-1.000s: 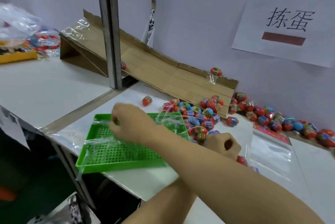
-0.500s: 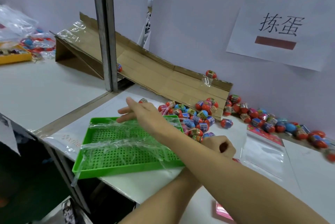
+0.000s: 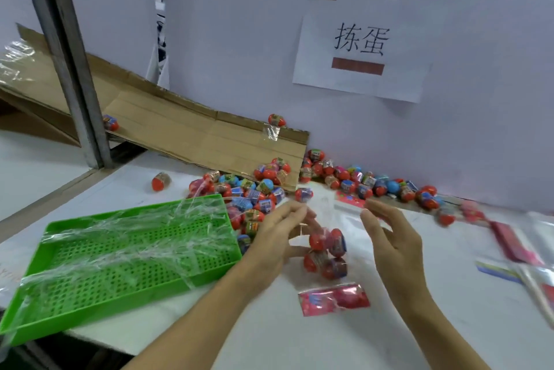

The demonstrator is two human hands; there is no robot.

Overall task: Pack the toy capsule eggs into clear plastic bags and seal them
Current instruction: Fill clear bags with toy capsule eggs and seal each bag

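- The left hand (image 3: 278,233) and the right hand (image 3: 389,237) hang close together over the white surface (image 3: 269,324), one on each side of a clear plastic bag (image 3: 326,237).
- Both sets of fingers are loosely bent toward the bag's upper film; it looks as though they pinch its top edges, but the film is too clear and blurred to be sure.
- Four toy capsule eggs (image 3: 325,252) sit bunched in the bag between the hands, and its red printed header (image 3: 332,299) lies flat on the surface nearest the viewer.
- To the left, a green perforated tray (image 3: 120,285) holds crumpled clear film and overhangs the surface edge.
- The step in hand appears to be closing this bag. To do it well, I judge the eggs should be settled away from the opening, the two film edges lined up flat, and the seal pressed along its whole width so no capsule props it open.
- Further back, a loose pile of eggs (image 3: 254,190) lies at the foot of a cardboard ramp (image 3: 192,130), with a longer row (image 3: 374,185) along the wall.
- Spare flat bags (image 3: 518,249) lie to the right.
- A paper sign (image 3: 359,43) is taped to the wall behind.
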